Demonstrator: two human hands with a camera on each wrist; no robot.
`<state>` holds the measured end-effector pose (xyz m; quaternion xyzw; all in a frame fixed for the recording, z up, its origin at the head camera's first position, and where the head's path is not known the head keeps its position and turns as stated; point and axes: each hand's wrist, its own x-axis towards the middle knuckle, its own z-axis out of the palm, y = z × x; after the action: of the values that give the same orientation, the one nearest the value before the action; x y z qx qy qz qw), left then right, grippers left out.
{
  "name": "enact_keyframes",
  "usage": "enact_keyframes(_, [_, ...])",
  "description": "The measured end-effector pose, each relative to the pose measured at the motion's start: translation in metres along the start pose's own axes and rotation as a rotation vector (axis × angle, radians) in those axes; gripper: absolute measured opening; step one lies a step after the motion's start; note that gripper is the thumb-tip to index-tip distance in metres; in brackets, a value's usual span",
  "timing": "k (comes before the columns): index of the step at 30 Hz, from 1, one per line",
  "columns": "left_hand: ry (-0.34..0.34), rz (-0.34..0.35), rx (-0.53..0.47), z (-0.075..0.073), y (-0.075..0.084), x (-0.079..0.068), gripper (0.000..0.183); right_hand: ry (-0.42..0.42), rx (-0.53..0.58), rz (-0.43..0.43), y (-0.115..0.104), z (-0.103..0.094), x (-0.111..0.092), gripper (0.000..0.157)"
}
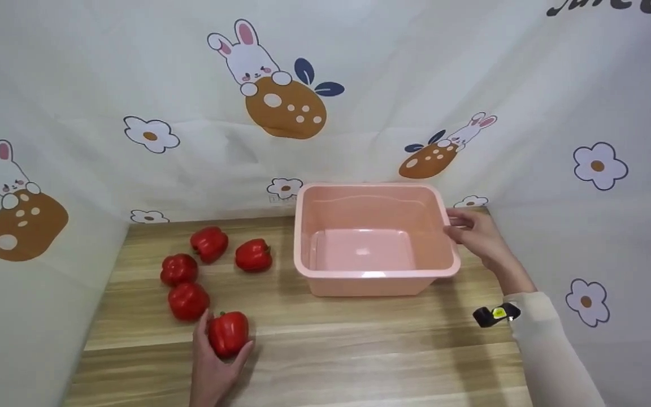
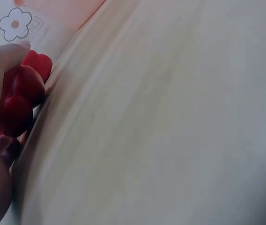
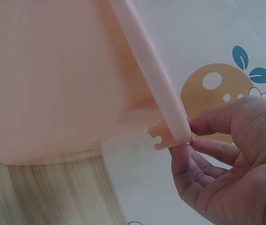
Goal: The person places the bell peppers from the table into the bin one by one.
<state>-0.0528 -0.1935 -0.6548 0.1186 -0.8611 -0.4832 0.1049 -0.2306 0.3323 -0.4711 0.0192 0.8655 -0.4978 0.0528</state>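
My left hand [image 1: 211,367] grips a red bell pepper [image 1: 229,333] at the front left of the table, fingers on its left side and thumb on its right. In the left wrist view, the thumb [image 2: 4,58] lies over the pepper [image 2: 25,86], whose far side is hidden. My right hand [image 1: 475,234] pinches the right rim of a pink plastic basin [image 1: 379,275]. Seen from the right wrist, thumb and fingers of that hand [image 3: 236,159] meet at the end of the basin's rim [image 3: 154,77]. Nothing lies inside the basin.
Several more red bell peppers, among them one beside the gripped one [image 1: 189,301] and one nearer the basin [image 1: 254,255], lie on the wood-grain table [image 1: 325,350]. A wall covering [image 1: 370,68] with rabbit and flower prints rises behind and at both sides.
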Motion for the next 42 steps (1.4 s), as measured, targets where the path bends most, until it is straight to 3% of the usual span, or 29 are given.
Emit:
enact_keyframes(7, [-0.005,0.019,0.025,0.005,0.002,0.004,0.107,-0.009,0.044,-0.006,0.001,0.002,-0.001,0.053])
enact_keyframes(23, [-0.06,-0.079,0.031,-0.001,0.014,0.006,0.095,-0.031,0.034,0.005,0.0,0.001,0.0,0.055])
enact_keyframes(29, [0.006,-0.015,-0.01,0.002,0.017,0.007,0.092,-0.036,0.006,0.018,0.0,-0.004,-0.002,0.055])
enact_keyframes(34, [0.028,0.035,-0.021,0.001,0.029,0.009,0.089,-0.036,0.01,0.005,0.003,-0.007,-0.005,0.054])
enact_keyframes(38, [0.03,0.059,-0.035,-0.003,0.042,0.013,0.087,-0.024,0.021,-0.01,0.003,-0.004,-0.005,0.054])
enact_keyframes(42, [-0.006,0.032,-0.076,-0.008,0.057,0.018,0.088,0.001,0.015,-0.015,0.001,0.001,-0.003,0.053])
